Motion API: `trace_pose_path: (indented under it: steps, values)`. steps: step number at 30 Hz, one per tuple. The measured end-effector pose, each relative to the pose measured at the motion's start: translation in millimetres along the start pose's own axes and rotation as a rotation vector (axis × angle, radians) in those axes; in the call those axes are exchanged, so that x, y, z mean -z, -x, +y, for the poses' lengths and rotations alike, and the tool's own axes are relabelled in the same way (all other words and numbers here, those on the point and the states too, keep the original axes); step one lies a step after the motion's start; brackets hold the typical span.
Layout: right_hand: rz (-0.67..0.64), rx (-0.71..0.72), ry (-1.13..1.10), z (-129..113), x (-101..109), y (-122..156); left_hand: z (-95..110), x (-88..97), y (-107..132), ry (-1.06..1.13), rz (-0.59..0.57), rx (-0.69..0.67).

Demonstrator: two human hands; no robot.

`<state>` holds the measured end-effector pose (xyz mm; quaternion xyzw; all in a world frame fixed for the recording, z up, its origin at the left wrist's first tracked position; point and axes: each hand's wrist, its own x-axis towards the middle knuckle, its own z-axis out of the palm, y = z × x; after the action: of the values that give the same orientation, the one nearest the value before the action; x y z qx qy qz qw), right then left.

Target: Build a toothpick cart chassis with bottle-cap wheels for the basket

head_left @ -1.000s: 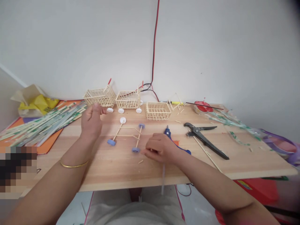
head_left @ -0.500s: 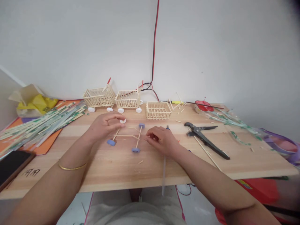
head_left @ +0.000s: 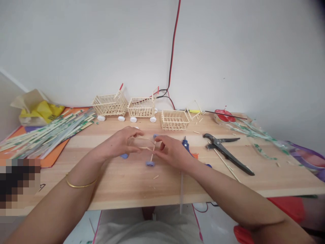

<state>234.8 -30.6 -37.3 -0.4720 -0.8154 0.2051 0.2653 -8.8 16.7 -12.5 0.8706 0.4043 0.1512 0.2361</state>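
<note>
A small frame of thin wooden sticks (head_left: 144,147) lies on the table between my hands, with bluish wheels (head_left: 150,164) on its axles. From the left, my left hand (head_left: 124,141) reaches over one end, thumb and fingers apart astride the sticks and partly covering that axle. My right hand (head_left: 169,150) is at the opposite axle, its thumb and forefinger spread, the other fingers curled. Fingertips of both hands are at the frame, but firm contact is unclear. A blue glue gun (head_left: 186,144) lies just beyond my right hand, partly hidden by it.
Two wheeled stick carts (head_left: 109,105) and a wheelless stick basket (head_left: 175,120) stand along the back. Black pliers (head_left: 225,152) lie at right. Bundled sticks (head_left: 53,134) cover an orange sheet (head_left: 54,156) at left. A red-and-black cable (head_left: 173,51) hangs down the wall.
Both hands have moved inward over the frame, my left to the right and my right slightly left. The frame keeps about the same place. The view has shifted slightly.
</note>
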Motion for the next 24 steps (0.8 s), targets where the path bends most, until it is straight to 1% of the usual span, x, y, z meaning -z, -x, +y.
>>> trace_pose_path:
  steps: [5,11,16,20,24]
  values:
    - [-0.036,-0.044,0.001,-7,2,-8,1,-2.7,-2,0.004,-0.002,-0.084]
    - [-0.048,-0.121,-0.099,-12,-7,-15,0,-4.3,-2,0.013,0.015,-0.119]
    - [-0.024,-0.097,-0.082,-5,-12,-13,0,-5.2,-2,0.013,0.018,-0.133]
    - [-0.028,-0.07,-0.102,-3,-12,-12,-2,-6.8,-2,0.001,0.02,-0.147]
    - [-0.032,-0.055,-0.1,-3,-10,-12,-3,-8.4,-3,-0.008,0.027,-0.128]
